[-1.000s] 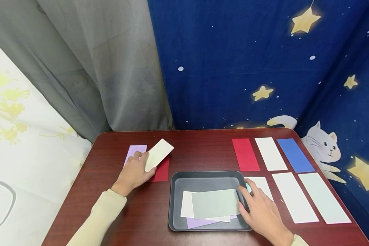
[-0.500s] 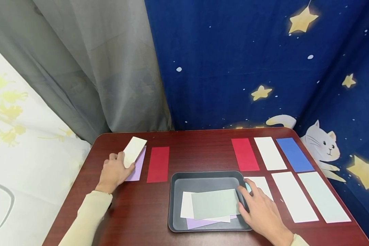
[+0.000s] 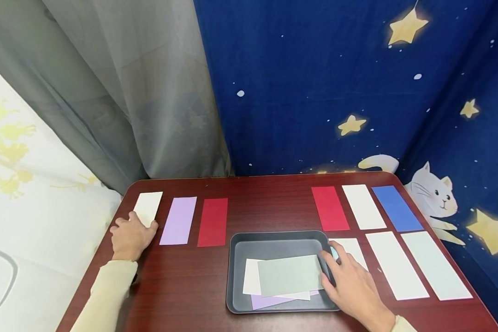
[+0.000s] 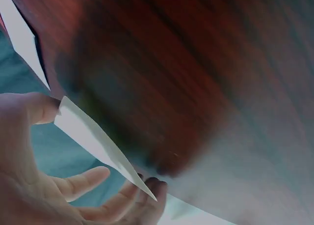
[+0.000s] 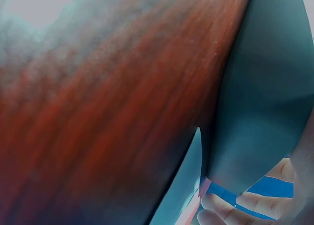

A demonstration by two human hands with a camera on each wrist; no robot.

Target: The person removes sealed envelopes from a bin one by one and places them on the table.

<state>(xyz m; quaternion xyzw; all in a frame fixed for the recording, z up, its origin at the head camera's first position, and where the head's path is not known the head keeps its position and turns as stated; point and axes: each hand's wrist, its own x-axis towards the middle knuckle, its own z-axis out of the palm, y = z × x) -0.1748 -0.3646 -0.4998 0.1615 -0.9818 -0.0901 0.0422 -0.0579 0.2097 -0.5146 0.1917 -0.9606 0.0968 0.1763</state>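
At the table's far left, my left hand (image 3: 132, 237) grips a cream paper card (image 3: 148, 205) near its lower end. In the left wrist view, thumb and fingers hold the card (image 4: 98, 136) by opposite edges, with its far edge close over the table. A lilac card (image 3: 178, 221) and a red card (image 3: 213, 222) lie in a row beside it. My right hand (image 3: 354, 281) rests at the right rim of the dark grey tray (image 3: 282, 237), fingers spread and loosely bent over it. In the right wrist view, fingertips touch the tray (image 5: 260, 97).
Inside the tray lie a grey-green card (image 3: 290, 275), a white card (image 3: 252, 276) and a lilac card (image 3: 267, 302). Right of it stand two rows of cards, including a red one (image 3: 330, 208), a blue one (image 3: 397, 208) and a pale mint one (image 3: 436, 265).
My left hand has carried the cream card leftward, past the red and lilac cards, to the row's left end, uncovering both. My right hand has stayed at the tray.
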